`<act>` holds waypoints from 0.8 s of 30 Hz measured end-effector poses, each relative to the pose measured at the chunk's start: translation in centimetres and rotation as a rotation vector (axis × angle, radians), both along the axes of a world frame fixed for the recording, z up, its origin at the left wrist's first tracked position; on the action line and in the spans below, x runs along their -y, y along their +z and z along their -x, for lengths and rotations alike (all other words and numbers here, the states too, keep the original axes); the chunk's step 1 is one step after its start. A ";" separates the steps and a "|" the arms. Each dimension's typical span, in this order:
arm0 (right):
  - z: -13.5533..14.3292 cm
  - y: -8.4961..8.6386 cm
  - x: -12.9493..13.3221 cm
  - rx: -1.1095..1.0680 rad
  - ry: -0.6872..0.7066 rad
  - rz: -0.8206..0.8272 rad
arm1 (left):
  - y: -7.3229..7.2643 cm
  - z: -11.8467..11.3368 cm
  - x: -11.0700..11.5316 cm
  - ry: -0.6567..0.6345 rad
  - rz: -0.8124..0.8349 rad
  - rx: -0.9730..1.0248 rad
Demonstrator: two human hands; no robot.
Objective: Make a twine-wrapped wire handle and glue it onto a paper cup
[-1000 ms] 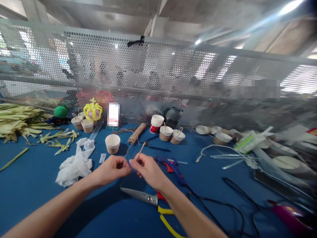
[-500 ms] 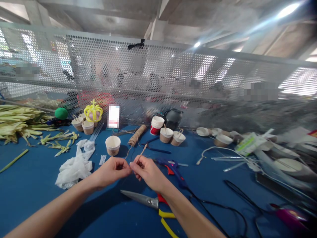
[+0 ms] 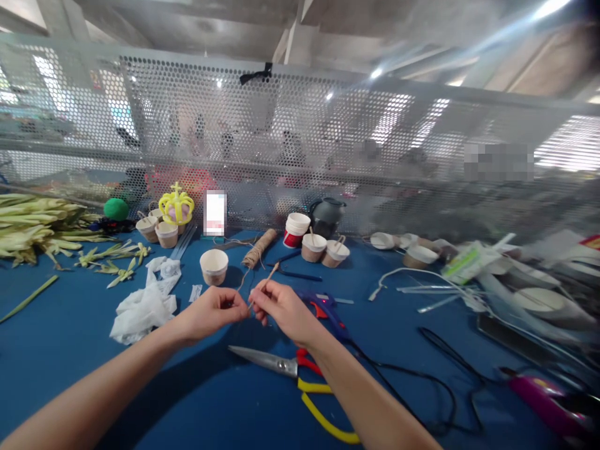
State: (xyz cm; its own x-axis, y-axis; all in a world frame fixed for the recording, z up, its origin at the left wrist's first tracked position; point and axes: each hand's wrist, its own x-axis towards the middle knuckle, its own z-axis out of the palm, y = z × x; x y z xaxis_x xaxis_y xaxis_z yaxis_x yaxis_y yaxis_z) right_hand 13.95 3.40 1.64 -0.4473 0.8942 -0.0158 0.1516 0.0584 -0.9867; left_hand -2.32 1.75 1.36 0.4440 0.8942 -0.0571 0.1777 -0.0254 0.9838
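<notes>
My right hand [image 3: 274, 303] pinches a thin tan stick [image 3: 269, 275] that slants up past the fingers toward the back; whether it is wood or stiff twisted cord I cannot tell. Close beside it, my left hand [image 3: 222, 311] is closed in a pinch at the stick's lower end. A fine strand of twine [image 3: 242, 284] runs from the roll of twine [image 3: 259, 249] down to the left fingertips, which partly hide it. Below the hands lie large scissors [image 3: 269, 361] with red and yellow handles. A blue glue gun [image 3: 328, 309] rests beyond my right wrist.
A white paper cup [image 3: 214, 267] and crumpled white tissue [image 3: 143, 312] are to the left. Small wrapped cups [image 3: 314, 248], a dark jug [image 3: 328, 215] and a yellow crown [image 3: 176, 206] line the back. Husk strips [image 3: 37, 228] lie far left; black cable [image 3: 422, 381] trails right.
Both hands stay together in front of me. The right fingers have shifted slightly up along the stick, and its lower end now shows between the hands. The view has tilted a little.
</notes>
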 end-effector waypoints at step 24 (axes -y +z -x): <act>0.4 -0.1 0.3 -0.027 0.024 -0.024 | 0.2 -0.1 -0.1 0.066 -0.007 -0.005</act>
